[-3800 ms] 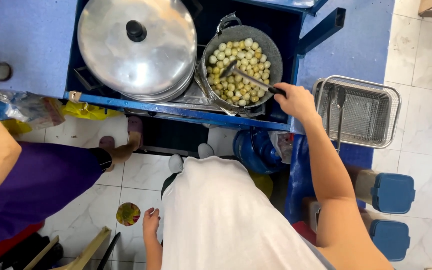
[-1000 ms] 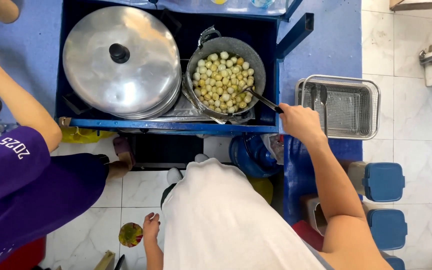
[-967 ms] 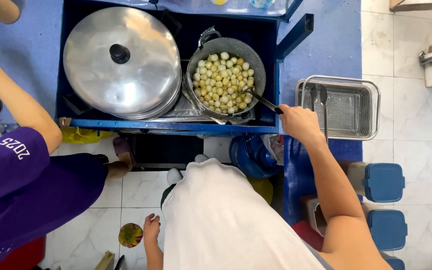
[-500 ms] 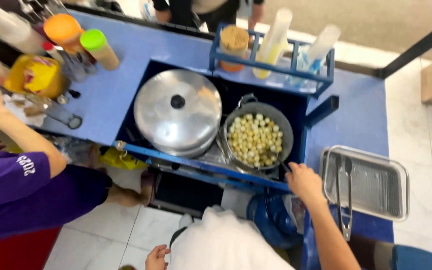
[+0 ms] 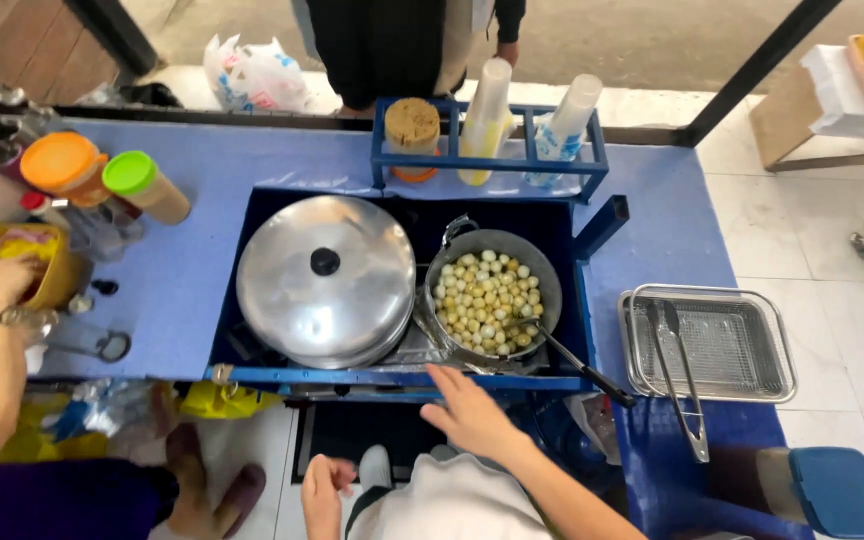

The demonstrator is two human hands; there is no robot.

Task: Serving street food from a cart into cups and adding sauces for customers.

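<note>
So the right hand (image 5: pixel 467 412) is hovering at the front rail of the blue desk (image 5: pixel 202 270), palm down, fingers (image 5: pixel 442 378) loosely spread and holding nothing. The closest thing to it is the dark pot (image 5: pixel 493 300) full of small pale round balls, sitting in the sunken cooking well just beyond the fingertips, near but not touching as far as I can see. A black-handled ladle (image 5: pixel 577 362) rests in that pot with its handle sticking out over the rim toward the right, ending just to the right of the hand, clearly apart from it.

The left hand (image 5: pixel 320 492) is way lower, down by the white apron (image 5: pixel 452 505) near the bottom edge, fingers curled in a bit and empty from what I can tell.

Left of the pot, touching or nearly touching it, there's a big shiny domed lid (image 5: pixel 325 280) with a black knob. Off to the right on the desk is a wire-mesh metal tray (image 5: pixel 777 350) with tongs (image 5: pixel 682 375) lying across it. Behind the well, a blue rack (image 5: pixel 487 160) holds stacked cups. On the far left another person's hand (image 5: pixel 2 285) is at a yellow tub (image 5: pixel 57 285), with orange- and green-capped bottles (image 5: pixel 102 175) just behind it.
</note>
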